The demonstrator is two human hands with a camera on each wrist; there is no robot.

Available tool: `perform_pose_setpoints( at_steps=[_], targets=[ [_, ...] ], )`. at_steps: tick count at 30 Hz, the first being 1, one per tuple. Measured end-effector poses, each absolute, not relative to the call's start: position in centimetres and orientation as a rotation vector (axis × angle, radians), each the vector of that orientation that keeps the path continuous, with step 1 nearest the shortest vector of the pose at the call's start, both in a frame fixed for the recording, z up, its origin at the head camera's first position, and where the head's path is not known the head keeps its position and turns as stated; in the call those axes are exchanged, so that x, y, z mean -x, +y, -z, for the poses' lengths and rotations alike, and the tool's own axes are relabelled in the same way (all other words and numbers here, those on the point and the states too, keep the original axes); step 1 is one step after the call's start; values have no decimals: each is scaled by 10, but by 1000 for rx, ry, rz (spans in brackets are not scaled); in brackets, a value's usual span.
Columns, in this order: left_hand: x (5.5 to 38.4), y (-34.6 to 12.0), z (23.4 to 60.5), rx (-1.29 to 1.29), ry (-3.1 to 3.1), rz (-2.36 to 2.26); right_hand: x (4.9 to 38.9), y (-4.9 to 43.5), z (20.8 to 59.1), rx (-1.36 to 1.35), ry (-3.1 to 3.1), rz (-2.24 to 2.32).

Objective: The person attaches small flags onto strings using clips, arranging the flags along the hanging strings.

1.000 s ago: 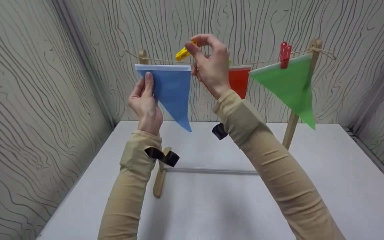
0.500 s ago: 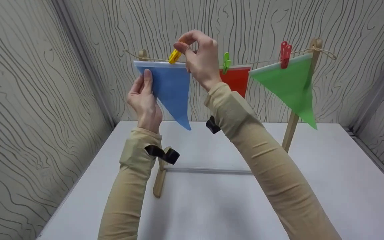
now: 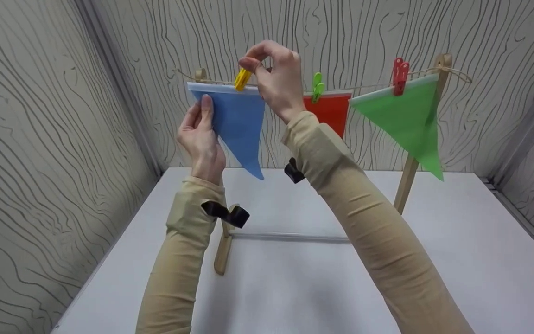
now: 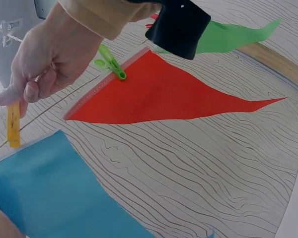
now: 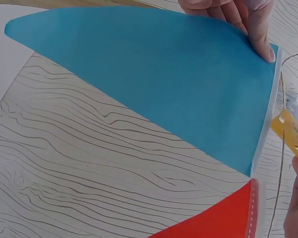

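Observation:
My left hand (image 3: 201, 139) pinches the blue pennant (image 3: 241, 123) near its upper left corner, thumb in front and fingers behind. The pennant's white top edge lies along the string (image 3: 355, 87). Between thumb and fingertips, my right hand (image 3: 280, 76) pinches a yellow clothespin (image 3: 242, 79) by its upper end. The clothespin's lower tip is at the pennant's white edge, near the middle. In the right wrist view the yellow clothespin (image 5: 290, 133) meets that edge, with the string passing by it. Whether its tips have closed over the cloth I cannot tell.
A red pennant (image 3: 327, 111) hangs from a green clothespin (image 3: 317, 87), partly behind my right arm. Further right, a red clothespin (image 3: 400, 76) holds a green pennant (image 3: 408, 123) beside a wooden post (image 3: 406, 185). A left wooden foot (image 3: 222, 255) stands on the white table (image 3: 285, 283).
My right hand has moved left and brought the yellow clothespin down to the blue pennant's top edge. My left hand has raised the pennant slightly toward the string.

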State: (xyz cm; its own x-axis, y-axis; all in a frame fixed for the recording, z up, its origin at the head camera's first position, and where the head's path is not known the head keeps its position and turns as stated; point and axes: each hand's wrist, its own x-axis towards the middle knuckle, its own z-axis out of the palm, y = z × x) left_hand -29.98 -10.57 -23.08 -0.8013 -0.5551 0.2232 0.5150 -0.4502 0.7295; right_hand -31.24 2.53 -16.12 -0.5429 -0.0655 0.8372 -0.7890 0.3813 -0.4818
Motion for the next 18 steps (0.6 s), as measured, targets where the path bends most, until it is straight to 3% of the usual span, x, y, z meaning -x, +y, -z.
perform_pose_setpoints(
  at_steps=[18],
  targets=[
    [299,-105,233,-28,-1183,2219,313,26,158,-720,-1966,-1266]
  ],
)
